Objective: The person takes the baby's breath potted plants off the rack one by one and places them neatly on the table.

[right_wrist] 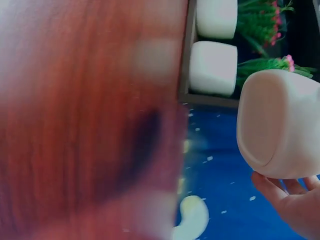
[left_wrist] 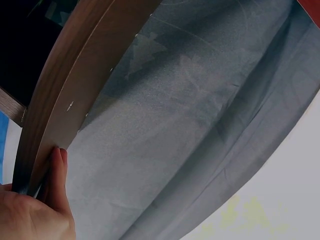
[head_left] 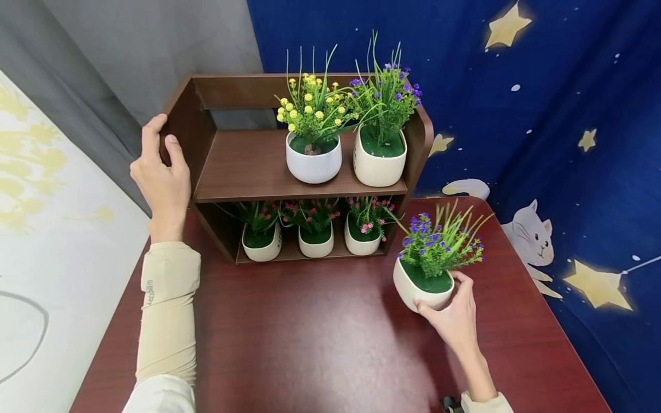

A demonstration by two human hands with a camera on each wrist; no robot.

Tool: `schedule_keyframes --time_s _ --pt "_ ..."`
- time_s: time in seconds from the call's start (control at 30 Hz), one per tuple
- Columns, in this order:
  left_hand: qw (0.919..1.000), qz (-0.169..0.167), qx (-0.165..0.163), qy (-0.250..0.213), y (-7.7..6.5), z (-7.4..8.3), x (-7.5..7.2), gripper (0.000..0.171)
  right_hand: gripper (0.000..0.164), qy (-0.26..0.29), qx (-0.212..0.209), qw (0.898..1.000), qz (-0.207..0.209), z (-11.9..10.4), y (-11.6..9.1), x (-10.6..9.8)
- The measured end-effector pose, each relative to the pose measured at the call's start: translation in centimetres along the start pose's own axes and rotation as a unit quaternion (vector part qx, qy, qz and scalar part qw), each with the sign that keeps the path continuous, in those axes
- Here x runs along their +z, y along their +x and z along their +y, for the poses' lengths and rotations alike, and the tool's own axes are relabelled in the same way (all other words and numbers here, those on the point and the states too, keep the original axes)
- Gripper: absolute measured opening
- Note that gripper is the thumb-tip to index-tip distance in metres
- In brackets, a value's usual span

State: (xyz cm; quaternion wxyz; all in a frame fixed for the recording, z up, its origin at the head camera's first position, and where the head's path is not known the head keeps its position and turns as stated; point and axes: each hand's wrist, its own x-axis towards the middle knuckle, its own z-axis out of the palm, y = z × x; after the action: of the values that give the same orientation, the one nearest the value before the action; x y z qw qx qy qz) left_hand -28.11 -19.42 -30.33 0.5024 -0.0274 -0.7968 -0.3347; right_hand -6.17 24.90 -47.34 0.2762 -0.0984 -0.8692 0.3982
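My right hand [head_left: 454, 315] grips a white pot with artificial purple flowers [head_left: 426, 287], thumb on the near side and fingers round the right. The pot is tilted and held above the table; its bare underside shows in the right wrist view, where the hand [right_wrist: 295, 202] holds it from below. At the left, my left hand [head_left: 162, 178] holds the side panel of a brown wooden shelf [head_left: 242, 160]. The left wrist view shows the hand [left_wrist: 40, 215] with fingers against the outside of that panel [left_wrist: 75, 107].
On the upper board stand a yellow-flowered pot [head_left: 314, 166] and a purple-flowered pot [head_left: 379, 169]. Three pink-flowered pots [head_left: 316, 246] line the lower level. The shelf stands on a dark red table [head_left: 310, 332], with a grey curtain [head_left: 150, 34] and blue star-patterned curtain [head_left: 454, 57] behind.
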Motion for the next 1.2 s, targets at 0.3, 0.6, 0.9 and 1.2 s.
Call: schedule_keyframes --time_s 0.3,0.6,0.9,1.2 --pt "1.0 -0.002 0.003 0.001 0.1 0.0 -0.1 0.033 0.081 -0.005 0.035 0.999 0.031 3.3 2.3 2.0" --pt "0.9999 -0.007 0.009 0.002 0.1 0.0 -0.2 0.033 0.078 -0.008 0.062 0.998 0.031 5.3 5.3 4.6" --pt "0.9999 -0.007 0.014 -0.004 0.0 -0.1 -0.2 0.033 0.075 -0.008 0.062 0.998 0.022 6.3 6.8 6.0" --pt "0.9999 -0.011 0.012 -0.001 -0.1 0.1 -0.3 0.034 0.075 -0.009 0.063 0.998 0.03 6.9 7.5 7.6"
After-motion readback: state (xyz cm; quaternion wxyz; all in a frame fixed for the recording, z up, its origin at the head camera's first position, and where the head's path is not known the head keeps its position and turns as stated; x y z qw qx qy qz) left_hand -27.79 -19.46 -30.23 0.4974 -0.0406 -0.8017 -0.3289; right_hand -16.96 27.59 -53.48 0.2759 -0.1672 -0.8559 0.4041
